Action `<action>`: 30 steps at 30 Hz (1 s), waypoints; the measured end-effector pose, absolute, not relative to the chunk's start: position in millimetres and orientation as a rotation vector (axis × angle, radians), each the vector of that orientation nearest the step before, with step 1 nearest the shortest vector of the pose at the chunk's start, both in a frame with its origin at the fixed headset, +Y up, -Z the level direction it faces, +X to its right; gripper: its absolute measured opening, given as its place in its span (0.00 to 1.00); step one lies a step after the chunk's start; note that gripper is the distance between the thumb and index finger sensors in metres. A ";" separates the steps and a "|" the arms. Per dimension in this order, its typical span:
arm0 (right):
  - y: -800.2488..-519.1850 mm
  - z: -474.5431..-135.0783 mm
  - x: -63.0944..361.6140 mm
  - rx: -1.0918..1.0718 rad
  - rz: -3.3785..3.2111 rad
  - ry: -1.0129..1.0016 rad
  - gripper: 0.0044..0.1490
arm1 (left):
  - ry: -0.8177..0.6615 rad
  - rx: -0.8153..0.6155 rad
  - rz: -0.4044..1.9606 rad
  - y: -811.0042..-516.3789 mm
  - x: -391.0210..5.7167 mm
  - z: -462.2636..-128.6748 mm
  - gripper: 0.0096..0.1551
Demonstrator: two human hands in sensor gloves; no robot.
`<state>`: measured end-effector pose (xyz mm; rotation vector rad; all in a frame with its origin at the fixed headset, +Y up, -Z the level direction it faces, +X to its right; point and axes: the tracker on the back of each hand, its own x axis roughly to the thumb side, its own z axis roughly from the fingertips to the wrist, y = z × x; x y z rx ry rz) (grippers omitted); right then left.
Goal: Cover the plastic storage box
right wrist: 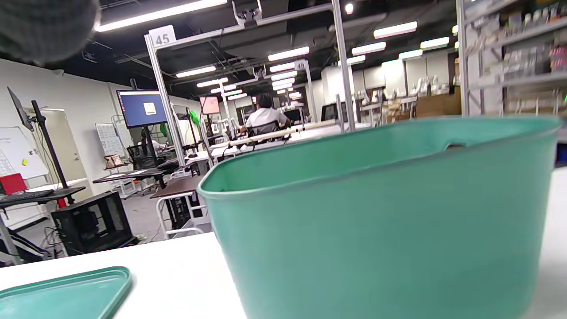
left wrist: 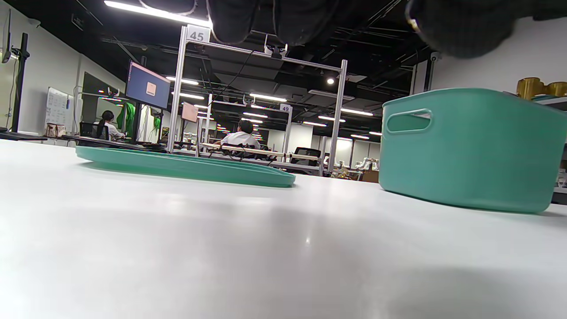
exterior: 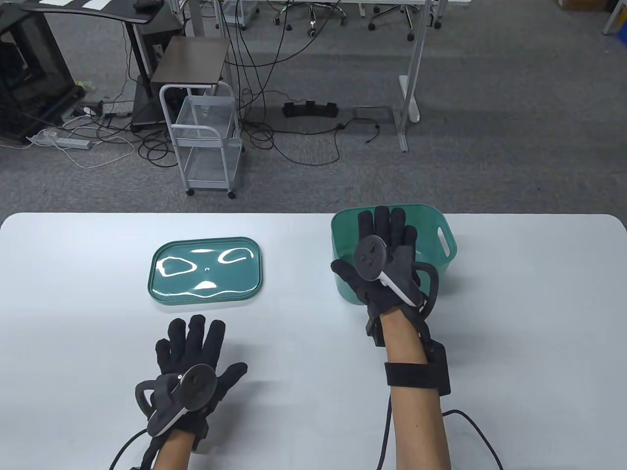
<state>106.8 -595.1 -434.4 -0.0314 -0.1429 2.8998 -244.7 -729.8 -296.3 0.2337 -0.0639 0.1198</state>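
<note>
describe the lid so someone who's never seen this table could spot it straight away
On the white table, look at the left half, just beyond the left hand, whose fingers are spread. The lid lies flat there, a shallow green rounded rectangle with a glossy top. Unlike the deep green storage box under the right hand, it is low and tray-like.
</note>
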 end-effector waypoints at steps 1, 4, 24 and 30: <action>-599.5 -438.6 108.9 -0.034 2.883 -0.117 0.67 | -0.062 0.233 0.125 -730.0 -245.5 -296.3 0.56; -619.0 -448.5 112.6 -0.025 2.863 0.004 0.67 | -0.058 0.230 0.131 -730.7 -246.7 -296.6 0.56; -656.8 -426.1 76.3 0.019 3.390 -0.579 0.28 | -0.044 0.221 0.157 -730.9 -250.1 -296.9 0.56; -614.1 -385.7 51.6 0.235 3.372 -0.514 0.28 | -0.050 0.232 0.179 -729.5 -250.9 -295.5 0.56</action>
